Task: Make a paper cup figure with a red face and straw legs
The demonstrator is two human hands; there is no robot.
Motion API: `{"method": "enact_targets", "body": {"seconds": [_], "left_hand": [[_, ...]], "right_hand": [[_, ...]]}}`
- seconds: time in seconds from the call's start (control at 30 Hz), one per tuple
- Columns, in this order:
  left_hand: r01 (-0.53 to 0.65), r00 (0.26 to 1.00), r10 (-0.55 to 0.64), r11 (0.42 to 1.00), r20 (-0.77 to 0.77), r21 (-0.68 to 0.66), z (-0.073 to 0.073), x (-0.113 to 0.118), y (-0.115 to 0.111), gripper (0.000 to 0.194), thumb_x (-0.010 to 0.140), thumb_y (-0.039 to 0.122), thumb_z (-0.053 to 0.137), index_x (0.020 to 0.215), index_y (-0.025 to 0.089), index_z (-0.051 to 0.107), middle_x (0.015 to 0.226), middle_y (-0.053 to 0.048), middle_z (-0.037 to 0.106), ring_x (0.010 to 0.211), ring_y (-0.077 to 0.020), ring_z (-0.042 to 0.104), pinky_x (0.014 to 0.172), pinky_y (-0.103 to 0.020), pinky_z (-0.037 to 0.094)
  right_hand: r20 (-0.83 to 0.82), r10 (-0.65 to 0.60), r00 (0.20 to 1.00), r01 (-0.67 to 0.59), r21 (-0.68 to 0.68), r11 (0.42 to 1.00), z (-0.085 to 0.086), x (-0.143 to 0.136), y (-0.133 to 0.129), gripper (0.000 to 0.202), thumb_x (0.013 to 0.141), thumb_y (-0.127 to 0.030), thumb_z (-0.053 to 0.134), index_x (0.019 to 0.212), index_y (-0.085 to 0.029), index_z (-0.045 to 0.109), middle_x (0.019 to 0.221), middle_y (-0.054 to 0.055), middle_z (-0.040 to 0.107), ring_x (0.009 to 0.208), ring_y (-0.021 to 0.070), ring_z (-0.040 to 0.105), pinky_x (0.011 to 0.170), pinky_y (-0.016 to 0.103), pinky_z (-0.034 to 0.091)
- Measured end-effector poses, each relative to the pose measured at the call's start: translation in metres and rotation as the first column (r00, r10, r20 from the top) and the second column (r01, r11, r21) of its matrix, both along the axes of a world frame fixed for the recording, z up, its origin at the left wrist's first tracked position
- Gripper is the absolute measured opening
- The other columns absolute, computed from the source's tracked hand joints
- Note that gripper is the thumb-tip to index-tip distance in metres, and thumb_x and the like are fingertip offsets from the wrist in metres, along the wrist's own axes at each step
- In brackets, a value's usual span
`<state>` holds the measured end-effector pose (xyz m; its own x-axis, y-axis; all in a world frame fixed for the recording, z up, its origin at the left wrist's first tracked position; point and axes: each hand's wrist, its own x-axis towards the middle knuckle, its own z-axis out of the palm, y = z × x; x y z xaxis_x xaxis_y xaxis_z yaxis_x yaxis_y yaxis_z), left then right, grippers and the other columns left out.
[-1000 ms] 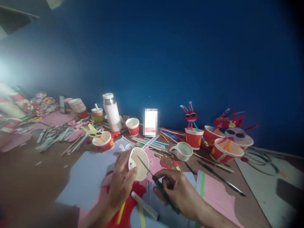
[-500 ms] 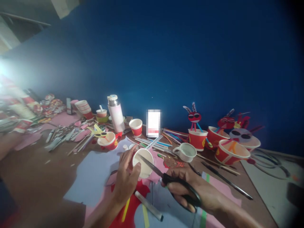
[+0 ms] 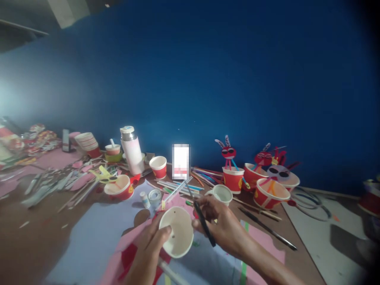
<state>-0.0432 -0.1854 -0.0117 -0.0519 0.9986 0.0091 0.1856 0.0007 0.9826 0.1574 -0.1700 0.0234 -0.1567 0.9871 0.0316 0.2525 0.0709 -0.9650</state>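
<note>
My left hand [image 3: 154, 233] grips a paper cup [image 3: 179, 237], its thumb over the rim and its open mouth turned up towards me. Small dark spots, perhaps holes, show inside the cup. In my right hand [image 3: 218, 217] is a pair of black-handled scissors [image 3: 203, 223], blades pointing up and away, clear of the cup's inside. The right fingertips are close to the cup's right rim; whether they touch it I cannot tell. Beneath both hands lie blue paper [image 3: 89, 229] and pink paper. A pale marker [image 3: 172, 273] sits below the cup, partly hidden by it.
Behind stand a thermos [image 3: 132, 152], a red cup [image 3: 158, 168] and a blurred white block [image 3: 180, 160]. A white mug [image 3: 222, 194] is beyond my right hand. Decorated cups [image 3: 233, 180] line the right, near a paintbrush [image 3: 267, 227]. Paper scraps [image 3: 59, 178] cover the left.
The scissors have come out of the cup and now point upward beside it. The cup has moved lower and tilted towards me. The view has shifted right.
</note>
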Motion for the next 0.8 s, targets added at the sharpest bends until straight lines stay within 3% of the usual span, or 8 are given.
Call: {"method": "enact_targets", "body": {"seconds": [0.07,0.27,0.43,0.53,0.6,0.7,0.8], "left_hand": [[0.035,0.999,-0.033,0.995,0.024,-0.091,0.003,0.004,-0.004,0.044,0.082,0.041,0.052,0.119,0.019,0.062,0.114,-0.011,0.069,0.11,-0.0325,0.06,0.084,-0.041,0.054],[0.231,0.959,-0.194,0.958,0.206,-0.17,0.021,0.008,-0.006,0.044,0.075,0.036,0.057,0.116,0.022,0.063,0.111,-0.009,0.07,0.101,-0.0295,0.064,0.088,-0.041,0.051],[0.311,0.885,-0.129,0.879,0.448,-0.36,0.026,0.005,-0.003,0.04,0.076,0.041,0.06,0.107,0.018,0.068,0.102,-0.012,0.072,0.1,-0.0303,0.065,0.089,-0.043,0.05],[0.407,0.843,-0.185,0.832,0.505,-0.375,0.026,0.006,0.0,0.035,0.075,0.037,0.062,0.102,0.015,0.07,0.096,-0.012,0.074,0.098,-0.0309,0.065,0.086,-0.042,0.051],[0.38,0.874,-0.222,0.867,0.433,-0.323,0.026,0.006,0.002,0.038,0.076,0.036,0.061,0.108,0.017,0.067,0.099,-0.012,0.073,0.098,-0.0305,0.065,0.085,-0.041,0.051],[0.198,0.971,-0.181,0.975,0.159,-0.104,0.028,0.0,0.004,0.044,0.081,0.04,0.057,0.119,0.019,0.06,0.114,-0.011,0.067,0.107,-0.0311,0.06,0.092,-0.043,0.047],[0.095,0.993,-0.08,0.976,-0.082,0.198,0.031,-0.009,0.005,0.041,0.084,0.038,0.052,0.12,0.019,0.059,0.126,-0.011,0.06,0.121,-0.0325,0.049,0.103,-0.046,0.038]], "right_hand": [[0.071,-0.001,0.997,0.0,0.003,1.0,0.001,-0.002,-0.002,0.02,0.071,-0.017,0.064,0.09,-0.018,0.058,0.06,-0.007,0.051,0.055,0.009,0.043,0.056,0.022,0.037],[0.113,0.005,0.994,-0.014,0.081,0.997,0.003,-0.004,-0.004,0.021,0.07,-0.011,0.055,0.089,-0.017,0.057,0.06,-0.006,0.049,0.055,0.0089,0.042,0.055,0.021,0.037],[0.103,0.093,0.99,-0.102,0.084,0.991,0.005,-0.001,-0.006,0.021,0.07,-0.01,0.056,0.09,-0.017,0.056,0.061,-0.006,0.054,0.055,0.0097,0.045,0.055,0.021,0.038],[0.138,0.108,0.985,-0.125,0.122,0.985,0.006,0.002,-0.006,0.021,0.073,-0.013,0.058,0.094,-0.018,0.057,0.065,-0.004,0.056,0.058,0.0109,0.048,0.058,0.022,0.04],[0.156,0.084,0.984,-0.103,0.12,0.987,0.006,0.005,-0.003,0.022,0.075,-0.015,0.058,0.096,-0.018,0.058,0.067,-0.003,0.058,0.06,0.0116,0.05,0.059,0.023,0.041],[0.223,0.009,0.975,-0.034,0.107,0.994,0.003,0.015,0.004,0.024,0.078,-0.016,0.053,0.101,-0.018,0.059,0.072,0.0,0.063,0.064,0.0137,0.056,0.06,0.023,0.042],[0.445,0.021,0.896,-0.094,0.144,0.985,0.001,0.028,0.009,0.029,0.075,-0.013,0.052,0.099,-0.021,0.065,0.073,0.0,0.066,0.065,0.0152,0.058,0.06,0.024,0.041]]}}
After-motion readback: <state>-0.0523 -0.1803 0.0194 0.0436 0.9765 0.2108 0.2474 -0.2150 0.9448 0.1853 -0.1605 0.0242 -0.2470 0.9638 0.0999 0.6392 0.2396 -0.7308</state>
